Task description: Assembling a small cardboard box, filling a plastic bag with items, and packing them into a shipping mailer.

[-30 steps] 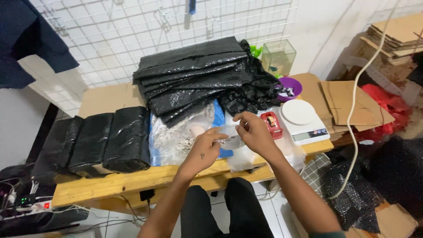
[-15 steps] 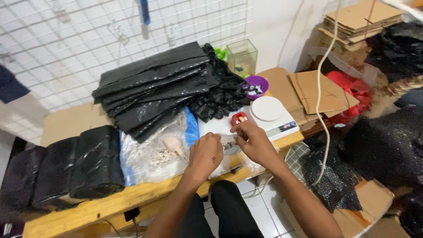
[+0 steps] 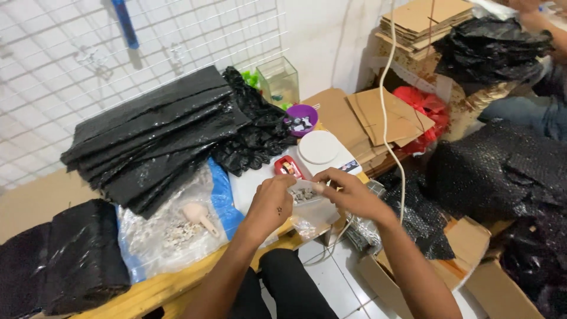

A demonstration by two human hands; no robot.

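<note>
Pinching a small clear plastic bag [image 3: 304,193] between them, both hands work over the front edge of the wooden table [image 3: 155,289]. The left hand [image 3: 273,204] grips the bag's left side with fingers curled and thumb pressed against it; the right hand [image 3: 347,192] holds the bag's right upper edge between thumb and forefinger, pressed together on the plastic. The bag holds a little heap of small pale and dark pieces; what they are cannot be told.

Just behind the hands stands a white kitchen scale [image 3: 323,150] with a round platform, and touching its left side lies a small red box [image 3: 288,167]. Behind the scale sits a purple bowl [image 3: 302,119] containing small items, and further back a clear glass container [image 3: 279,81] near the wall.

To the left of the hands lies a large clear bag [image 3: 171,227] of small pale pieces with a pale scoop [image 3: 199,215] resting inside it. A stack of folded black plastic sheets [image 3: 147,139] lies behind it, with crumpled black bags [image 3: 255,133] against its right end. Black bubble-wrap rolls [image 3: 65,260] rest at the table's left end. Flat cardboard sheets [image 3: 378,118] lie right of the scale, and a white cable [image 3: 387,94] hangs down in front of them.
</note>
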